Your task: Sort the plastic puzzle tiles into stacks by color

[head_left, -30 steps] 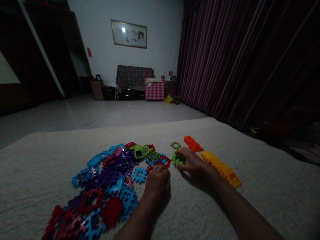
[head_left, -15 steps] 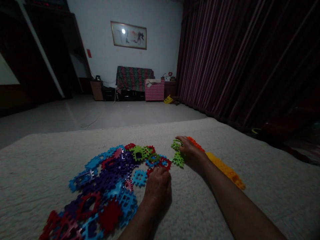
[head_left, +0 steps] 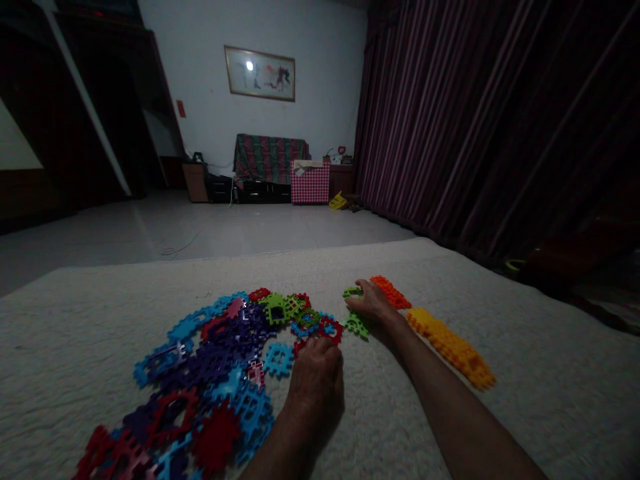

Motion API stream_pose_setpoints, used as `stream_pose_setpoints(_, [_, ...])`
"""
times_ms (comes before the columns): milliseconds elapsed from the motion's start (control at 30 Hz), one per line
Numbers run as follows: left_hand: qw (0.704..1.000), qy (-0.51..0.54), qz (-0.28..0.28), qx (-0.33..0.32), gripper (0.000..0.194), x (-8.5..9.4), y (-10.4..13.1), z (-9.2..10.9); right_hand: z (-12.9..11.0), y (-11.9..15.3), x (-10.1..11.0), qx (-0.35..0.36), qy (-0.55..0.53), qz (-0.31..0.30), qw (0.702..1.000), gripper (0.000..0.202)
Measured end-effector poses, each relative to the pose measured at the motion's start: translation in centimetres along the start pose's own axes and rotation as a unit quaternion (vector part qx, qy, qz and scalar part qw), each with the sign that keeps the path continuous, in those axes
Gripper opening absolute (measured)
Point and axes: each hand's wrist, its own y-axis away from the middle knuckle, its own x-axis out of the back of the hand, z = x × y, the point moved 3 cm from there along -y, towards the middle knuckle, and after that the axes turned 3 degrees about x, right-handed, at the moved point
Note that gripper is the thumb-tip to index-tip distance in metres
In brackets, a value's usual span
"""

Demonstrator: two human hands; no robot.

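My right hand [head_left: 374, 305] reaches over light green interlocking plastic pieces, its thumb and fingers curled round the edge of one green piece [head_left: 353, 292]. Another green piece [head_left: 357, 326] lies flat just below that hand. My left hand [head_left: 317, 373] rests closed on the blanket, back upward; its fingertips and whatever they hold are hidden. Close beyond its knuckles lies a red piece [head_left: 334, 331], and a light blue piece [head_left: 278, 359] sits to its left. A heap of mixed pieces, many dark purple [head_left: 215, 357], spreads further left.
Right of my right hand lie a row of orange pieces [head_left: 390, 292] and a longer row of yellow pieces [head_left: 450, 347]. All rest on a pale quilted blanket [head_left: 540, 373]. Beyond its edge are a tiled floor [head_left: 270, 227], a cloth-covered cabinet and a dark curtain [head_left: 430, 120].
My right hand has drawn slightly down and towards me at the green pieces, uncovering more of the orange row. The left hand stays nearly in place. The view has shifted slightly.
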Motion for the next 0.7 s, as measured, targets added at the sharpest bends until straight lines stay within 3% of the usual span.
stream_pose_setpoints(333, [1.0, 0.007, 0.005, -0.004, 0.023, -0.4, 0.0, -0.3, -0.1, -0.3, -0.4, 0.031, 0.031, -0.008, 0.999, 0.056])
stream_pose_setpoints(500, [1.0, -0.007, 0.006, -0.003, 0.024, -0.3, 0.1, -0.2, -0.3, -0.8, -0.8, 0.005, 0.052, -0.026, 0.998, 0.063])
stream_pose_setpoints(700, [1.0, -0.007, 0.005, -0.006, 0.023, -0.2, 0.1, -0.1, 0.0, -1.2, -1.6, -0.038, 0.06, 0.01, 0.997, 0.061])
